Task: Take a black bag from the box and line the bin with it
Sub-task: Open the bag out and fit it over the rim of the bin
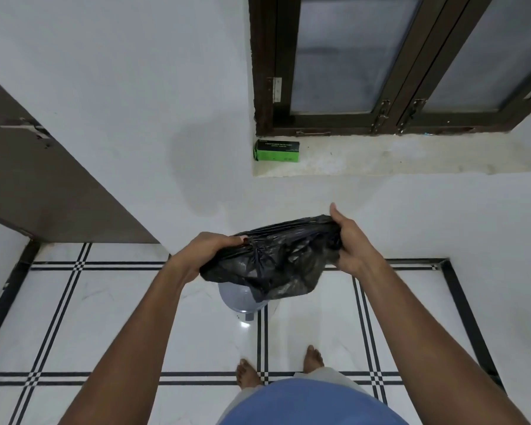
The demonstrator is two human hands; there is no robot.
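Observation:
A crumpled black bag [273, 259] hangs stretched between both hands above the floor. My left hand [209, 253] grips its left edge, and my right hand [347, 240] holds its right edge with the thumb raised. Under the bag stands a grey bin [238, 297], mostly hidden by the plastic; only its near left part shows. The green and black box [277, 150] lies on the left end of the window sill, apart from both hands.
A white wall faces me, with a dark-framed window [396, 65] above the stone sill [411, 157]. A brown door [43, 179] stands at the left. My bare feet [249, 375] are on white tiles with black lines.

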